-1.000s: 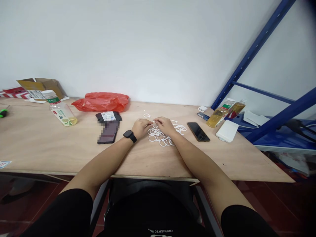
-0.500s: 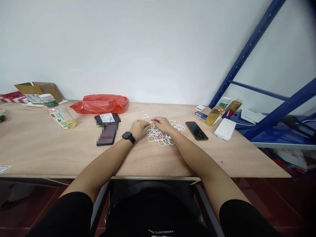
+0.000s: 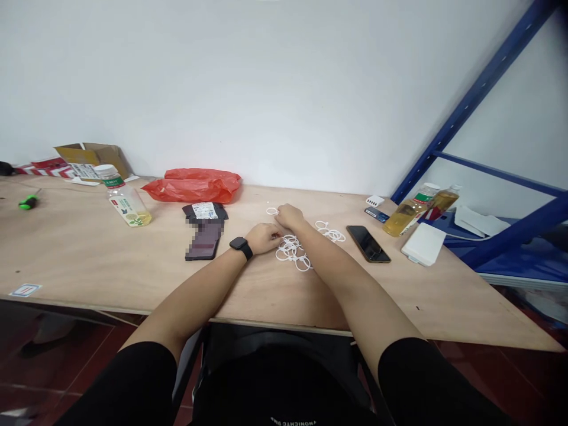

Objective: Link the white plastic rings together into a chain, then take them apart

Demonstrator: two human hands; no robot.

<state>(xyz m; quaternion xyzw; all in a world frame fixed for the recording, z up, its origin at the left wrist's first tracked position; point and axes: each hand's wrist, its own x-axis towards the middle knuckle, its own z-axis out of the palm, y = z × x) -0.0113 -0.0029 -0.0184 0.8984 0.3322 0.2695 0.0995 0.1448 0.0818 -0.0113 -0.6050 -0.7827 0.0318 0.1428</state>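
A loose heap of white plastic rings (image 3: 290, 248), each with a small lump on its band, lies on the wooden table. At the heap's left edge is my left hand (image 3: 262, 238), wearing a black watch. Its fingers are curled together beside the nearest rings; what they pinch cannot be made out. Farther back, my right hand (image 3: 289, 216) is closed, fingertips down next to a single white ring (image 3: 271, 211) lying apart from the heap. Whatever it grips is hidden by the hand. More white rings (image 3: 332, 235) show to the right of my right forearm.
Right of the rings lie a phone (image 3: 367, 243), a white box (image 3: 423, 244) and a drink bottle (image 3: 410, 210). To the left are a dark pouch (image 3: 206, 211), a red plastic bag (image 3: 195, 186), another bottle (image 3: 128, 201) and a green-handled screwdriver (image 3: 28, 202). A blue rack (image 3: 479, 97) stands at right.
My hands were together over a ring at the heap's back edge. They have parted: the right moved back to the lone ring, the left nearer to me. The whole view has shifted slightly.
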